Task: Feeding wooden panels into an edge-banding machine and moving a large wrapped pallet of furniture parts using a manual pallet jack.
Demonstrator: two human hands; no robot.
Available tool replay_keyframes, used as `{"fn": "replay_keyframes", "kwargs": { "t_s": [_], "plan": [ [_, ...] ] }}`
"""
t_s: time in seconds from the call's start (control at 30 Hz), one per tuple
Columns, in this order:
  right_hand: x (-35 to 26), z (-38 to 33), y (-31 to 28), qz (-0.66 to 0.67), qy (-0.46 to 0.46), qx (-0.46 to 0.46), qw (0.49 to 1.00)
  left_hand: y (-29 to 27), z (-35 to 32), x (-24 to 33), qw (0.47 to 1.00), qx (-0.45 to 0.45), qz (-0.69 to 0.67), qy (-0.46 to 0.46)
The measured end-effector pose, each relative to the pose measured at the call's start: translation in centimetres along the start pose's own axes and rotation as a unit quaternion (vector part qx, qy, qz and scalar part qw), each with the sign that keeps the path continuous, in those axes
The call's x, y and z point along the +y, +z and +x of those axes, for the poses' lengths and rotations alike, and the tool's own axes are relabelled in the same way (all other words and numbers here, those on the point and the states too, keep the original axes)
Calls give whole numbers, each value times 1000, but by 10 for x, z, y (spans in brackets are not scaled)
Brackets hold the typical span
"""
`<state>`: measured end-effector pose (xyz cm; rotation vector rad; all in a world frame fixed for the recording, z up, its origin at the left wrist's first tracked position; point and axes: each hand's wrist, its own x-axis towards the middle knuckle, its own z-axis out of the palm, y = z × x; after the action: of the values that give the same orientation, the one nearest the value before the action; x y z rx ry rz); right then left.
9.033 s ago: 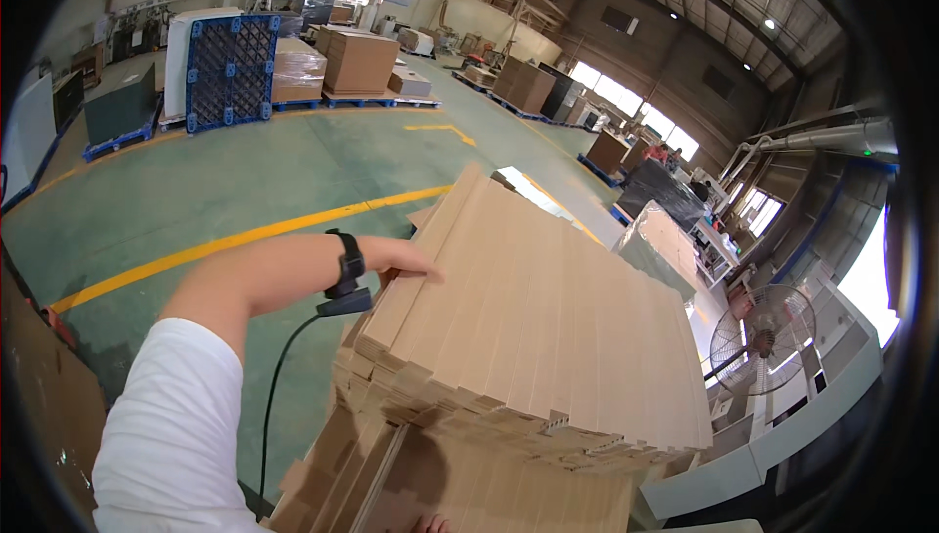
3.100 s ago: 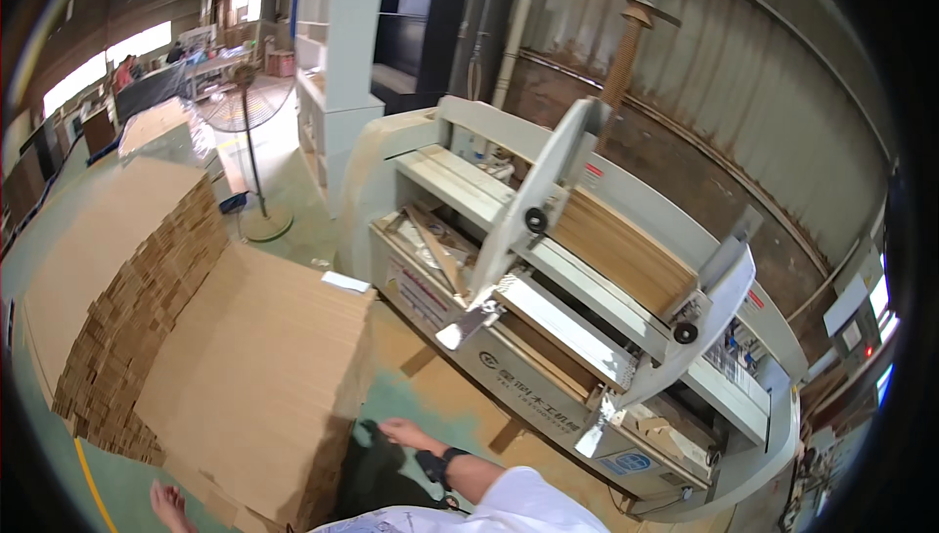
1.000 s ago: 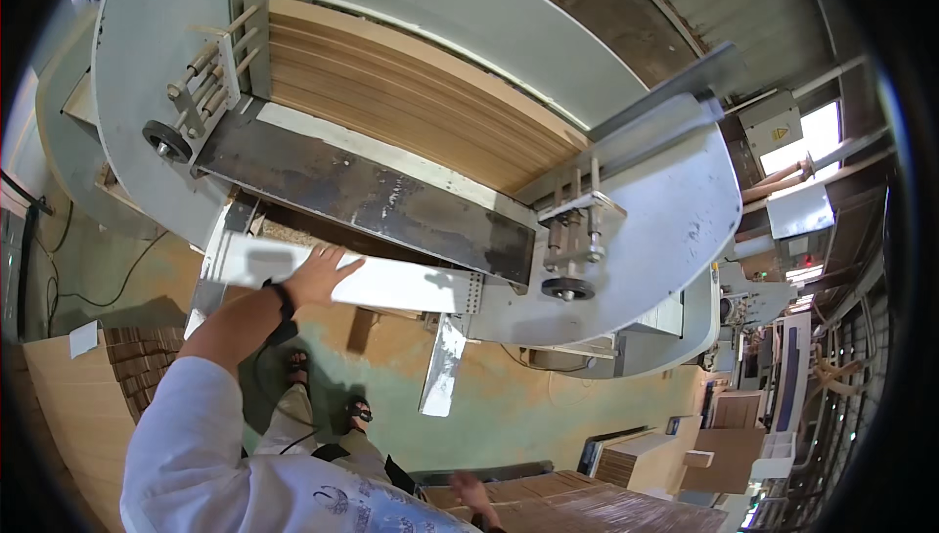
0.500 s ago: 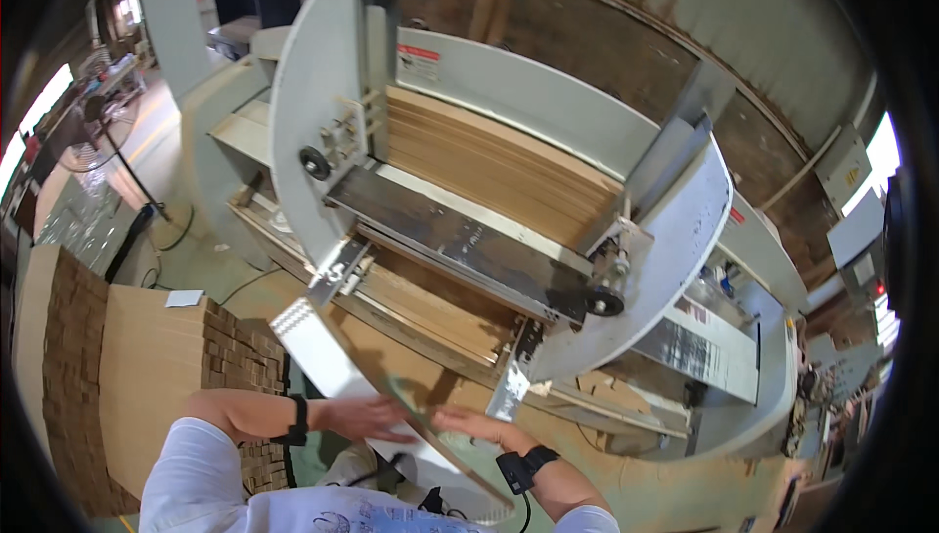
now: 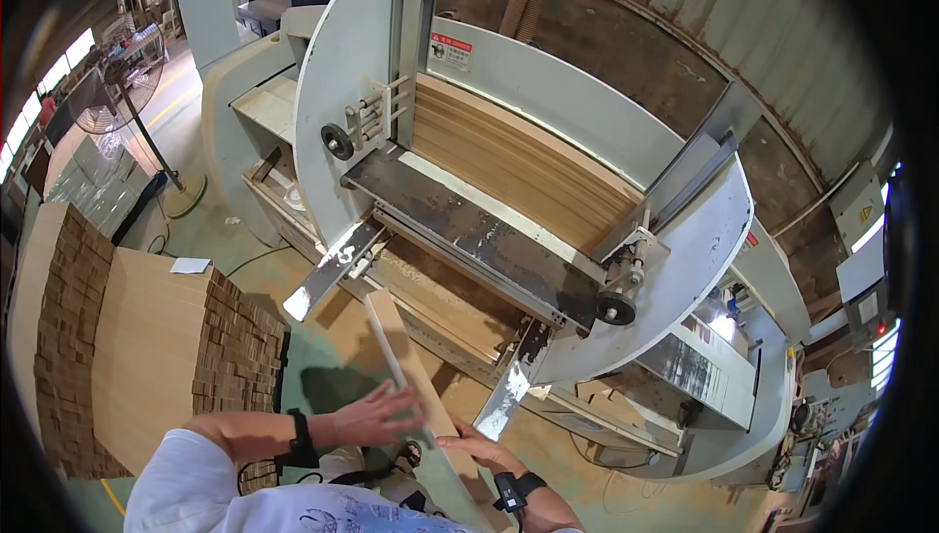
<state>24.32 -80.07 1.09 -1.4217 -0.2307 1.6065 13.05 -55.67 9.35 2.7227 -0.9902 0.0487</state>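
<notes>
A long, narrow light-brown board (image 5: 393, 337) stands slanted in front of me, its plain edge side up. My right hand (image 5: 477, 448) is closed around its near part, with the thumb and fingers across the board. Beside the board's left side is my left hand (image 5: 380, 418), its fingers spread and slightly blurred. Whether its fingertips touch the board I cannot tell. Past the board's far end stands a large grey machine with a dark metal plate (image 5: 469, 235) and a stack of brown boards (image 5: 518, 156) behind it.
Stacked brown boards (image 5: 147, 347) fill the left side, with a white paper (image 5: 190, 265) on top. Two metal arms, the left arm (image 5: 333, 269) and the right arm (image 5: 509, 391), jut from the machine toward me. A standing fan (image 5: 119, 73) is at far left.
The board has turned from showing its broad white face to showing its narrow brown side, and its far end has shifted right. My right hand has closed on it; my left hand has lifted off.
</notes>
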Motion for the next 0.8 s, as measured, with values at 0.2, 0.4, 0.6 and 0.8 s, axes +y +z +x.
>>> {"fn": "replay_keyframes", "kwargs": {
  "t_s": [0.2, 0.4, 0.6, 0.8],
  "plan": [
    [-1, 4, -41, -446, -18, 352, 823, 40, -100, 1, 869, 112, -174, -449],
    [-4, 22, -33, -620, -136, 402, 660, 53, -210, 65, 803, 168, -251, -513],
    [-16, -2, -6, -534, -300, 373, 697, 53, -209, 106, 741, 210, -299, -563],
    [-53, 36, 61, -513, -380, 223, 737, 93, -259, 193, 657, 270, -243, -660]
  ]
}}
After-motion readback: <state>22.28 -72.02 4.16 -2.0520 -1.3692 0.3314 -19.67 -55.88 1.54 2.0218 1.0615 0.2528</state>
